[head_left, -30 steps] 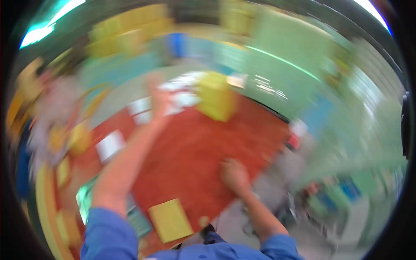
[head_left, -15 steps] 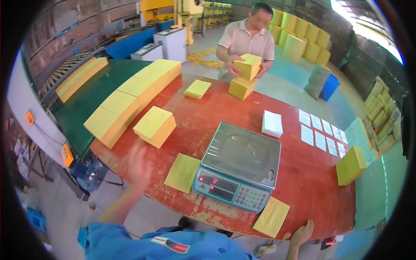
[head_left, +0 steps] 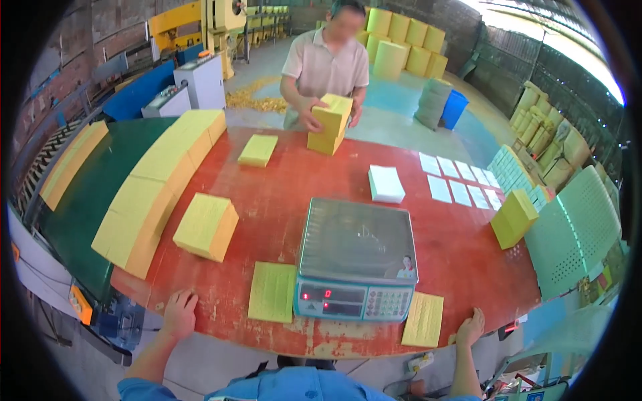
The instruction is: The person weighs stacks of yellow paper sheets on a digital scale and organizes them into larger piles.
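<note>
My left hand (head_left: 180, 314) rests with its fingers on the front left edge of the red table (head_left: 267, 227), holding nothing. At the front right edge my right hand (head_left: 471, 327) lies with fingers on the tabletop, also without anything in it. Between them stands a digital scale (head_left: 358, 257) with a bare metal pan. Single yellow paper sheets lie on either side of it, one left sheet (head_left: 271, 292) and one right sheet (head_left: 422, 319). Beyond my left hand sits a thick stack of yellow paper (head_left: 206, 227).
Across the table a co-worker (head_left: 328, 73) holds a yellow paper block (head_left: 332, 113) on top of another. A row of yellow stacks (head_left: 154, 180) lines the green conveyor (head_left: 73, 220). White cards (head_left: 386, 184), laid-out labels (head_left: 459, 192) and a yellow block (head_left: 513, 218) occupy the right.
My left hand has come down from above the table's left side onto its front edge. The view has shifted. The co-worker's upper block now sits lower, against the one beneath.
</note>
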A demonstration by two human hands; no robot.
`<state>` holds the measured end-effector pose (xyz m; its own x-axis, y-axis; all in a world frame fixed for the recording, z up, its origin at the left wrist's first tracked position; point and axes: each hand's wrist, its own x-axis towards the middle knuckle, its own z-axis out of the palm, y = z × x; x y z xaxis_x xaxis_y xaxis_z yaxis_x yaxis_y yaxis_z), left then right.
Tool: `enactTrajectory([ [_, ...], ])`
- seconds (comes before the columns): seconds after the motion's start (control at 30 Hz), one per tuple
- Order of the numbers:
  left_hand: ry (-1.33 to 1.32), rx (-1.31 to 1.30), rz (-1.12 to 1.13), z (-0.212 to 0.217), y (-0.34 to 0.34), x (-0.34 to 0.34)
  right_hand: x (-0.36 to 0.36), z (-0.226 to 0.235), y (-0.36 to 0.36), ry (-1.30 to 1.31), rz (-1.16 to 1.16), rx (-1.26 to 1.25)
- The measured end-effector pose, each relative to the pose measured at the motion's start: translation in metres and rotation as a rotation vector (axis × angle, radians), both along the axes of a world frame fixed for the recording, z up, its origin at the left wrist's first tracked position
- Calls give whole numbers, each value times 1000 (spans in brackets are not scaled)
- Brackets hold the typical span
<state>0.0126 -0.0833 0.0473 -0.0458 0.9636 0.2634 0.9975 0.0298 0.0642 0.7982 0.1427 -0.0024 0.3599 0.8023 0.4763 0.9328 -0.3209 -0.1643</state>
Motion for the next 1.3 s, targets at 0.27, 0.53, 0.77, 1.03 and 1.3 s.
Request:
enactTrajectory([
  [0.27, -111, 65, -102, 9, 20, -6, 0, -1, 11, 30, -27, -42],
  [0.53, -96, 41, -79, 1, 20, -9, 5, -11, 6, 39, -55, -67],
  [0.77, -132, 55, -47, 8, 16, -5, 4, -2, 3, 42, -48, -16],
  [1.03, -129, 54, -85, 5, 22, -9, 6, -4, 5, 27, -31, -53],
  [1.3, -118, 99, -103, 3, 22, -10, 8, -3, 5, 1, -12, -69],
])
